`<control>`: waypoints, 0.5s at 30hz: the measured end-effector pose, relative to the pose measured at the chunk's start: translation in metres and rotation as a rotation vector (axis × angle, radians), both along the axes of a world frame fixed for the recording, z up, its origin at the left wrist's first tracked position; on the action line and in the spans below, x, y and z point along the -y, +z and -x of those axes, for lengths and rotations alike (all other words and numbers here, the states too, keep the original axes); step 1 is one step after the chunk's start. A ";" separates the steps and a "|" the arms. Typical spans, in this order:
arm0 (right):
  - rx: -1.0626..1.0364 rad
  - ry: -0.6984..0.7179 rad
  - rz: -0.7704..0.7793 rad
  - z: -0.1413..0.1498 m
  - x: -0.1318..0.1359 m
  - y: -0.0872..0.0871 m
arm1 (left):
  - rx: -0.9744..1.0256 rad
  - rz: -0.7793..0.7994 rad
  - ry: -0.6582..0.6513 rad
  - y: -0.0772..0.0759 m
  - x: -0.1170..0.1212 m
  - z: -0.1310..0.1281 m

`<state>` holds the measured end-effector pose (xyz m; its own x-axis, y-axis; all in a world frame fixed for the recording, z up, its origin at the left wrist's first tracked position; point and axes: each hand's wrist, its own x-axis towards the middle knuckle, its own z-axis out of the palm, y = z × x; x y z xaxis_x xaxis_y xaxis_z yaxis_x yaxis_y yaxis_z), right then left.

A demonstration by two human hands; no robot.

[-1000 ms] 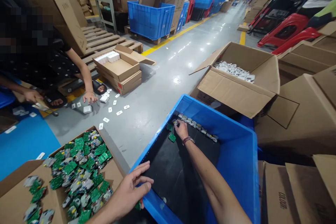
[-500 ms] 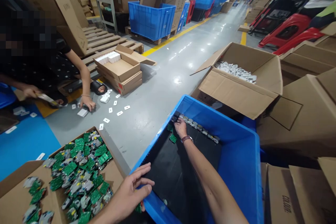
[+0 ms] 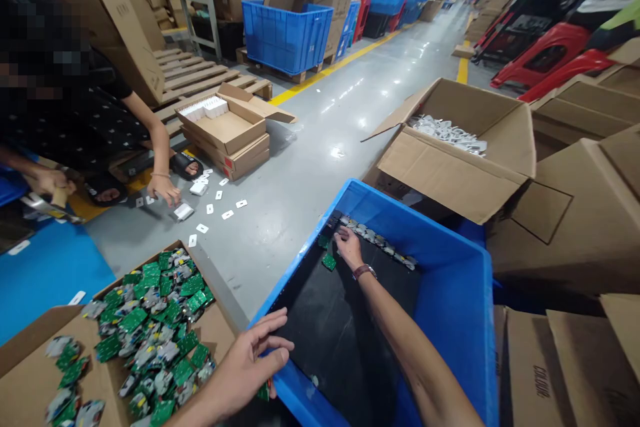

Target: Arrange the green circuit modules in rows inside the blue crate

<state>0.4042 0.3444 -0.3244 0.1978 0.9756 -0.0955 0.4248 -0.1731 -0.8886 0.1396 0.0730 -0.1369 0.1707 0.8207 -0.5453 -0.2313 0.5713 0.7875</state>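
Observation:
Inside the blue bin (image 3: 440, 340), my right hand (image 3: 349, 248) is low over the black bottom, its fingers loosely bent and apart near the left end of a row of grey-and-green circuit boards (image 3: 380, 242). I see nothing held in it. A loose green circuit board (image 3: 329, 261) lies just left of that hand, and another is partly in shadow behind it. My left hand (image 3: 255, 360) is open, fingers spread, at the bin's near left rim. Part of a green board shows beneath its palm; whether they touch is unclear. Beside it, a cardboard tray (image 3: 220, 327) holds a heap of circuit boards (image 3: 155, 327).
An open carton (image 3: 455, 177) with white plastic parts stands beyond the bin, and more cartons (image 3: 565, 213) line the right. At left, a crouching person's hand (image 3: 165, 188) reaches over white cards (image 3: 219, 195) on the floor. A shallow white-filled box (image 3: 235, 137) sits by a pallet.
My right hand has drawn back slightly right from the row's end, its fingers loosening. My left hand has hardly moved. The other person's hand has lifted off a white piece on the floor.

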 end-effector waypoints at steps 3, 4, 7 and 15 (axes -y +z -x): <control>0.292 0.193 0.027 -0.025 0.022 0.006 | -0.003 0.001 -0.009 0.004 -0.001 0.000; 0.420 0.259 0.027 -0.032 0.030 0.006 | -0.004 0.004 -0.012 0.005 -0.002 0.000; 0.662 0.358 0.019 -0.050 0.050 0.003 | -0.009 0.012 -0.012 0.008 -0.002 -0.001; 0.424 0.163 -0.019 -0.049 0.020 -0.009 | -0.020 0.011 -0.018 0.006 -0.003 0.000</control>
<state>0.4530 0.3240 -0.3336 0.0595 0.9980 -0.0206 0.7722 -0.0591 -0.6327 0.1392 0.0758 -0.1312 0.1744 0.8113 -0.5580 -0.2050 0.5842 0.7853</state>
